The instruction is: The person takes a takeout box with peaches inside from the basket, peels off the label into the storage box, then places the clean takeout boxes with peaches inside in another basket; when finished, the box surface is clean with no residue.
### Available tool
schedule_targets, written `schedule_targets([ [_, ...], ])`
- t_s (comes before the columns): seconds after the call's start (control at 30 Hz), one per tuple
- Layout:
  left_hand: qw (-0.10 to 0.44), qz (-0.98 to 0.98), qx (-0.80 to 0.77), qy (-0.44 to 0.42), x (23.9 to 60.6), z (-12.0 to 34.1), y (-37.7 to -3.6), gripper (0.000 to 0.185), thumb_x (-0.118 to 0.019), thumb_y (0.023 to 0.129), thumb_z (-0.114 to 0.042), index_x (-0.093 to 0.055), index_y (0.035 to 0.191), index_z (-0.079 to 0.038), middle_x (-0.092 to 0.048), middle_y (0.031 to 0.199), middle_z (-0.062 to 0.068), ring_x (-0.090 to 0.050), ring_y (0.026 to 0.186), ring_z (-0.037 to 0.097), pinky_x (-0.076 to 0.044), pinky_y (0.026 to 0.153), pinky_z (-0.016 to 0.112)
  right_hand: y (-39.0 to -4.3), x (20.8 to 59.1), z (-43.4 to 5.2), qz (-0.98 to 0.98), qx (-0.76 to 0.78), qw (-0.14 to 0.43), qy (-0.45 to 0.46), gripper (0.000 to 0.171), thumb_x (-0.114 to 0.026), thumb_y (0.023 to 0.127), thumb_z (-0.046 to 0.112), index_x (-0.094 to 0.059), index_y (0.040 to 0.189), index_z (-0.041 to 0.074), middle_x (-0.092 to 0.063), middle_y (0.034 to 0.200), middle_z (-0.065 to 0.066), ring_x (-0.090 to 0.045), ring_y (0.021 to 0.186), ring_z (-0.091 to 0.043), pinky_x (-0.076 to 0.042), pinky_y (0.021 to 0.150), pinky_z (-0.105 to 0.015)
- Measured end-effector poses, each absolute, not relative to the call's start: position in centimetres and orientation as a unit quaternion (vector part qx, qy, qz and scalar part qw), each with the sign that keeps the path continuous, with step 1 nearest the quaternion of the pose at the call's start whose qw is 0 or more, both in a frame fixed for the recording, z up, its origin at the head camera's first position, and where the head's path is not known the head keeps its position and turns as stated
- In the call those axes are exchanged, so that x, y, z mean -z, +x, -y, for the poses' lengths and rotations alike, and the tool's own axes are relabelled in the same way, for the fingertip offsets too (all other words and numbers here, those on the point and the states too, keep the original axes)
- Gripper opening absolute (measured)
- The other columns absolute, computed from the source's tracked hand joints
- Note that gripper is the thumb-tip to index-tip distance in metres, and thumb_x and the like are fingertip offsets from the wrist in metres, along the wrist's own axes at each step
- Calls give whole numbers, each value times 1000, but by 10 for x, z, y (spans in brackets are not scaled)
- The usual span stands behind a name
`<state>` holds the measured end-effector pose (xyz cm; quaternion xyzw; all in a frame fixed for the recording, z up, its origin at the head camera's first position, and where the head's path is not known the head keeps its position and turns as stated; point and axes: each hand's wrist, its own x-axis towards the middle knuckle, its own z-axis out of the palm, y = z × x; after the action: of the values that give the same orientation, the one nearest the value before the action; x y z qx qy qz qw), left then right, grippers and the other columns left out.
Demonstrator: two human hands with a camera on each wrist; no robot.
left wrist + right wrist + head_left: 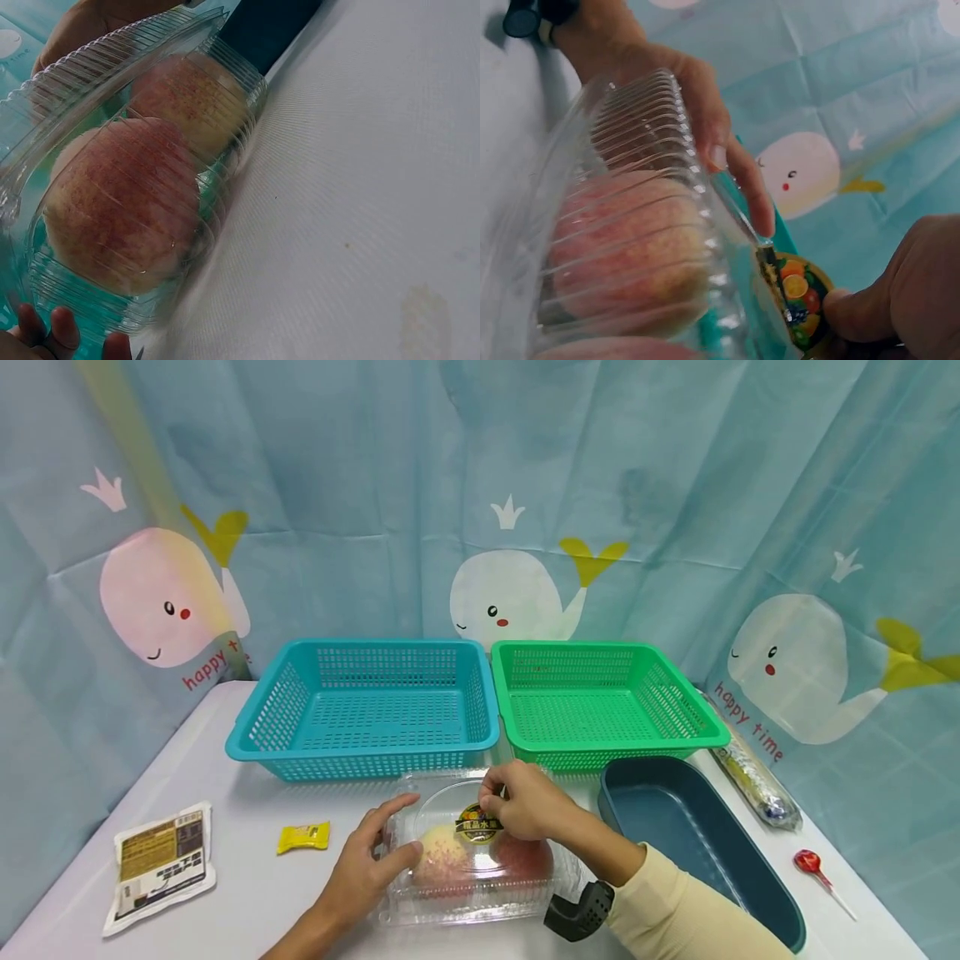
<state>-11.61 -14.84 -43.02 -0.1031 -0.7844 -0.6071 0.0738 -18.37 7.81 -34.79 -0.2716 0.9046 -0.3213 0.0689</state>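
A clear plastic clamshell box with two peaches inside lies on the white table near the front edge. A round fruit sticker sits on its lid. My left hand grips the box's left end, fingers curled over the lid edge and fingertips under the box. My right hand is on top of the lid and pinches at the sticker with thumb and fingertips. The right wrist wears a dark watch.
Behind the box stand a blue basket and a green basket. A dark blue tub lies to the right, with a lollipop and a wrapped roll beyond. A yellow candy and a printed packet lie left.
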Motion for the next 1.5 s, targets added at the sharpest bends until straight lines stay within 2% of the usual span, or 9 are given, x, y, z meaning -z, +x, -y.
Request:
schedule_targets([
  [0.13,69,787,604,-100,430,149,-116,57,-67,86,-16,-51,140,-20,-52,117,11,-48,104,28,-42,87,48,-181,350,-80,-896,340,60,-278,21,-61,90,3,-58,73,14,-50,62,8,-44,55,-7,-40,55,-28],
  [0.27,56,789,605,-95,428,148,-116,60,-68,86,-18,-48,143,-17,-50,107,11,-49,95,26,-43,75,40,-178,351,-84,-883,368,54,-288,21,-60,91,0,-56,74,12,-46,62,7,-42,56,-7,-38,52,-26],
  [0.37,52,790,604,-92,427,148,-116,62,-68,85,-19,-48,144,-17,-48,102,12,-50,92,27,-41,71,39,-179,348,-89,-854,430,58,-288,17,-58,93,-1,-56,79,8,-51,70,3,-47,66,-11,-41,58,-27],
  [0.5,57,793,600,-86,427,149,-115,61,-68,85,-19,-49,143,-18,-49,100,11,-51,95,30,-40,73,40,-182,333,-101,-812,500,68,-292,11,-56,96,0,-57,85,3,-55,79,-4,-49,80,-20,-43,68,-31],
  [0.7,58,791,603,-83,428,150,-114,62,-67,84,-18,-49,143,-17,-49,100,12,-49,90,28,-39,68,39,-185,299,-129,-820,461,93,-325,13,-56,98,5,-58,84,6,-54,78,-5,-50,75,-23,-44,62,-31],
  [1.0,55,790,604,-85,429,149,-115,61,-68,85,-18,-49,143,-18,-47,98,12,-46,86,24,-39,64,34,-193,269,-173,-823,423,101,-364,13,-58,96,5,-60,83,6,-54,77,-4,-50,73,-21,-43,63,-31],
  [1.27,52,788,608,-87,429,147,-115,62,-68,85,-18,-49,143,-18,-45,94,13,-45,82,24,-37,58,29,-199,267,-214,-822,406,110,-384,12,-57,97,5,-60,85,7,-54,77,-7,-51,72,-23,-44,61,-34],
  [1.5,58,789,606,-82,428,149,-113,62,-68,84,-18,-49,143,-18,-45,95,12,-44,83,25,-38,61,32,-203,283,-244,-817,400,119,-396,12,-56,97,2,-60,88,9,-53,76,-11,-51,71,-21,-44,60,-33],
])
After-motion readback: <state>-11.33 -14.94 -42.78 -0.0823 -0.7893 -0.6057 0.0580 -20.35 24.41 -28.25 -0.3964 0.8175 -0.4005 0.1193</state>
